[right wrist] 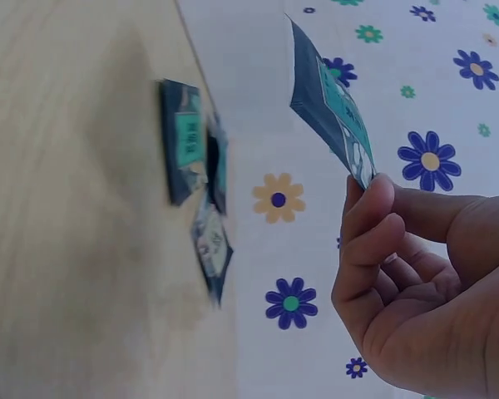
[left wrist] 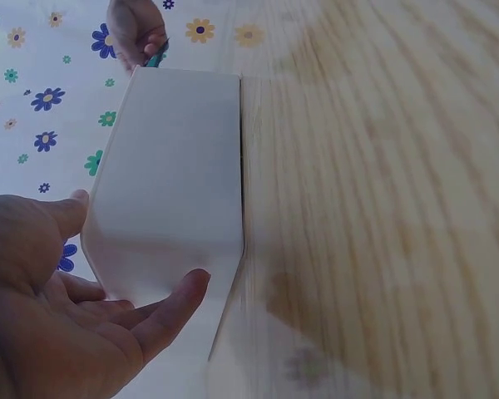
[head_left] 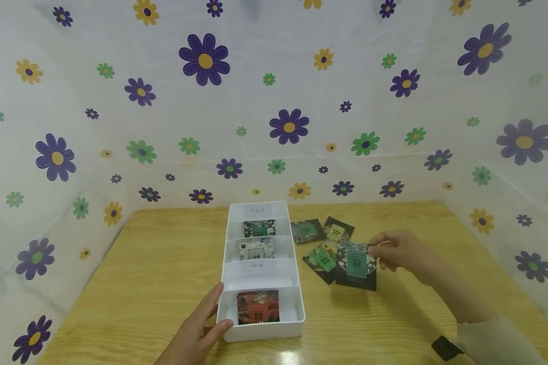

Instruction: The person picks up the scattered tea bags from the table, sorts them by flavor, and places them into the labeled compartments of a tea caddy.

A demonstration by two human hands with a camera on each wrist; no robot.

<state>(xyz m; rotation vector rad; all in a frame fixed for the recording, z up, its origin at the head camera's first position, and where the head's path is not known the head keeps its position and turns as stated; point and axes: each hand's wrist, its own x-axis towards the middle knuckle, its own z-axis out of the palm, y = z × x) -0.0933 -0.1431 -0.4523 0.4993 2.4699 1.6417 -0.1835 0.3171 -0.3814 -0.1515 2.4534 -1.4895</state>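
Between thumb and fingers, my right hand [head_left: 399, 252] pinches a flat square sachet [head_left: 357, 266] by its edge. The sachet is dark with a green label and white flower print; it is held up above the table in the right wrist view. My left hand [head_left: 198, 327] holds the near left corner of a long white divided box [head_left: 265, 332], thumb on the front rim and fingers along the side. Inside the box, separate compartments hold a red sachet [head_left: 258, 307], a white sachet [head_left: 255, 249] and a dark green sachet [head_left: 259, 228].
Right of the box lie more dark sachets: one with a green label [head_left: 308, 230], one with a yellow-green label [head_left: 338, 230], and another green-labelled sachet [head_left: 320, 261] partly behind the held one. A flower-print sheet [head_left: 287, 96] surrounds the wooden table [head_left: 164, 263].
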